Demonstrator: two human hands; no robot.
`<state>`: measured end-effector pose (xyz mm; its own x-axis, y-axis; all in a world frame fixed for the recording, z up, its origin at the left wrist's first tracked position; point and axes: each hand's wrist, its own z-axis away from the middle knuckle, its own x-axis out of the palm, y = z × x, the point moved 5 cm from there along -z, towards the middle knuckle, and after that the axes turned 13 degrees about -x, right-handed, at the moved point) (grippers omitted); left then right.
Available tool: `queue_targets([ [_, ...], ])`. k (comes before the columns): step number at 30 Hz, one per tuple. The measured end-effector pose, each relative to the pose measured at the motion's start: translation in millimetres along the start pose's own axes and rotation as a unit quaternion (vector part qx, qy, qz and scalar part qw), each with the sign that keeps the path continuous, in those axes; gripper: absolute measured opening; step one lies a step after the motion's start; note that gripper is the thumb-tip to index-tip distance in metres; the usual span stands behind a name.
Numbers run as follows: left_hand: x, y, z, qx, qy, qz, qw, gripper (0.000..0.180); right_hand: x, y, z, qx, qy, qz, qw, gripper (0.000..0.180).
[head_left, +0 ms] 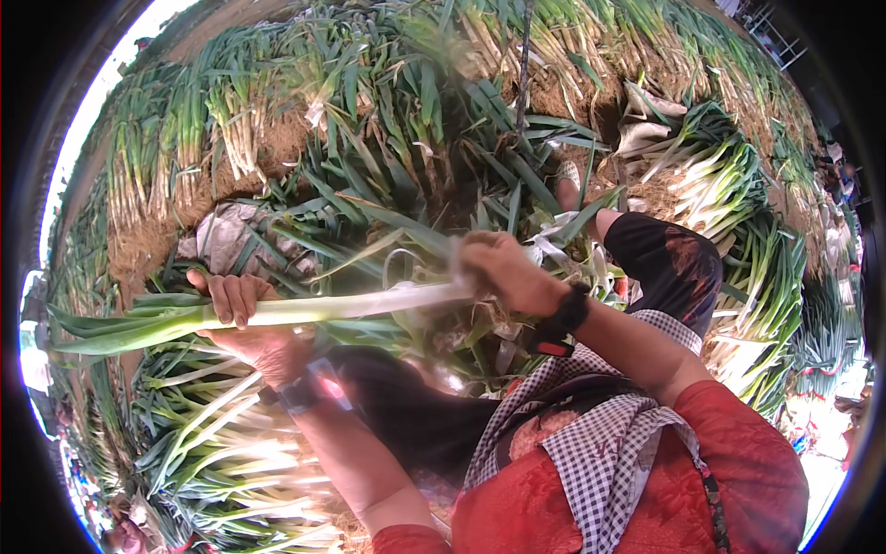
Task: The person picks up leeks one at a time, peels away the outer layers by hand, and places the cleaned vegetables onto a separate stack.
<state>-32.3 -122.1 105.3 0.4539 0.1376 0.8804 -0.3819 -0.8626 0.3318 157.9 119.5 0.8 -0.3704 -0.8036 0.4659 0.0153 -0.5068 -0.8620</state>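
A long green onion (374,303) lies level across in front of me, its green leaves to the left and its white shank to the right. My left hand (242,309) is wrapped round it where the white turns to green. At the white root end my right hand (506,270) is closed, its fingertips smeared by motion. The very tip of the stalk is hidden there. Below it, a heap of loose leaves and stripped skins (443,337) lies between my legs.
Peeled green onions (249,452) are piled at the lower left, with another pile (729,194) on the right. Rows of unpeeled ones with soil on their roots (258,138) stand beyond. A pale sack (235,235) lies at left, another cloth (646,120) at far right.
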Motion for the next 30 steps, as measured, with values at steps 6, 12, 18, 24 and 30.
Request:
queue_targets([
  [6,-5.0,13.1,-1.6,0.02,-0.012,0.018,1.0,0.025,-171.7,28.6,1.7,-0.037,0.336,-0.407,0.848,0.008],
  [12,-11.1,11.0,-4.9,0.021,-0.01,-0.007,1.0,0.025,-185.5,-27.9,-2.3,-0.154,0.184,0.435,0.868,0.015],
  [18,-2.3,-10.6,-9.6,-0.02,-0.026,-0.002,0.999,0.026,3.7,-68.2,2.0,-0.394,-0.203,0.499,0.744,0.021],
  [24,4.1,-20.3,-10.6,-0.047,-0.071,0.018,0.996,0.027,55.5,-47.0,3.2,-0.364,-0.244,0.478,0.761,0.017],
  [30,5.0,-10.9,-4.0,-0.043,-0.052,0.031,0.997,0.025,52.7,-36.5,6.1,-0.183,-0.127,0.379,0.898,0.012],
])
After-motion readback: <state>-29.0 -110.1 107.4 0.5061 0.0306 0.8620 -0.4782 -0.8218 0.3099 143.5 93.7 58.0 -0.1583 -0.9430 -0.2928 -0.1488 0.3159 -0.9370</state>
